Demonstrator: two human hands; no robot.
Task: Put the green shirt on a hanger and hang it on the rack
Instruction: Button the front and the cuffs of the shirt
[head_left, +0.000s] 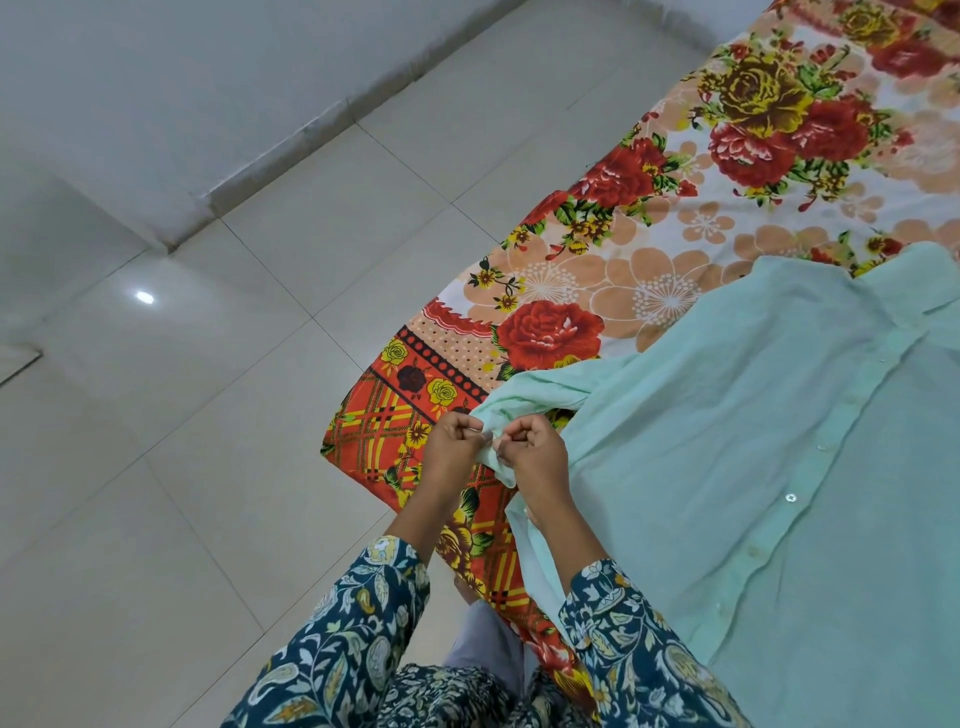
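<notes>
Pale glossy tiles cover the floor (208, 467), with a spot of light (144, 297) reflected in one, and a grey wall (156, 78) meets them along a scuffed skirting line. A sheet (623, 234) printed with red roses, peach blossoms and an orange plaid border covers the bed and hangs over its edge. The shirt (753, 441) lies flat on this sheet, front up. It is thin mint-green cloth, lightly creased, with a collar at the far end and a buttoned placket of small round buttons (791, 498). Its sleeve (540, 389) is bunched and drawn out toward the bed's edge. Both hands meet at the sleeve's end, fingers curled tight. The left hand (452, 441) and the right hand (535, 452) each pinch the cuff. The person's own sleeves (363, 649) are dark blue with a leafy print.
</notes>
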